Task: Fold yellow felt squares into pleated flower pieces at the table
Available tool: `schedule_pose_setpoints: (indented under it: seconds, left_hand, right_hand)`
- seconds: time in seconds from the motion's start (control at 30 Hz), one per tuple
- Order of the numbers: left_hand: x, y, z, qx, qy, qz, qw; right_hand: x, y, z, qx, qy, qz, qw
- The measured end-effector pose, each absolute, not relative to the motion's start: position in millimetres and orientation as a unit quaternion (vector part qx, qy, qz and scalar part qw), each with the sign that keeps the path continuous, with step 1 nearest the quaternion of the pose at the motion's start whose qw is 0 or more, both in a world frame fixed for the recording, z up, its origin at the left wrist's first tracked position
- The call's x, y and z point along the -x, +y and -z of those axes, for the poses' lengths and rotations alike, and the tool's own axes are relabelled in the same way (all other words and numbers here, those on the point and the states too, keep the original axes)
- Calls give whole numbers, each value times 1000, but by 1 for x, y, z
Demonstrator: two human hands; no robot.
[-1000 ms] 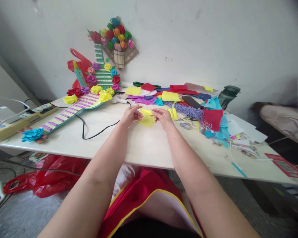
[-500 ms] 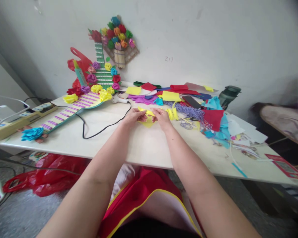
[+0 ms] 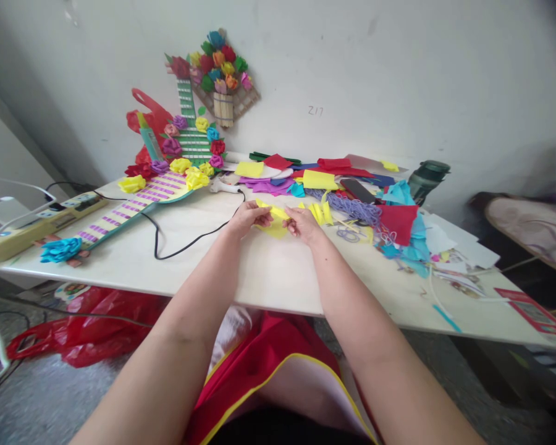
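A piece of yellow crepe paper point(image 3: 276, 226) is stretched between my two hands above the middle of the table. My left hand point(image 3: 249, 217) pinches its left side, and my right hand point(image 3: 304, 224) pinches its right side. The upper edge of the paper looks rolled or folded, while a flat part hangs below it. Right beside my right hand, several curled yellow paper pieces point(image 3: 323, 213) lie on the table. My palms face inward, and the fingertips are partly hidden.
A paper-flower guitar point(image 3: 139, 207) and a corded white glue gun point(image 3: 225, 185) lie left. Stacked coloured paper point(image 3: 278, 173), purple string point(image 3: 352, 207), a phone point(image 3: 358, 190) and a dark bottle point(image 3: 429, 179) stand or lie behind and right. A power strip point(image 3: 46, 219) is far left.
My right hand has shifted slightly right and down, so the gap between my hands is wider and more of the yellow paper shows. The left hand has barely moved.
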State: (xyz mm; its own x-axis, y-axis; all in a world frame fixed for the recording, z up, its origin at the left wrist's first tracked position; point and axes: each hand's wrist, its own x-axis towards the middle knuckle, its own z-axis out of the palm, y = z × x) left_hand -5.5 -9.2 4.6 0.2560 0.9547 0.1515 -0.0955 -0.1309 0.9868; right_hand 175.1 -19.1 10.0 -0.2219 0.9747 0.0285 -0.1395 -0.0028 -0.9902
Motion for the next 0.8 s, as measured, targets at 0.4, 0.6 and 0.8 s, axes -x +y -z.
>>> schedule_pose_setpoints:
  seconds: [0.4, 0.6, 0.8]
  left_hand:
    - [5, -10, -5, -574, 376, -495, 532]
    - [3, -12, -6, -558, 374, -517, 531]
    - [6, -12, -9, -526, 366, -545, 541]
  right_hand:
    - [-173, -19, -10, 416, -535, -548, 491]
    - [-171, -22, -12, 425, -552, -519, 496]
    - [-175, -19, -14, 418, -509, -566, 496]
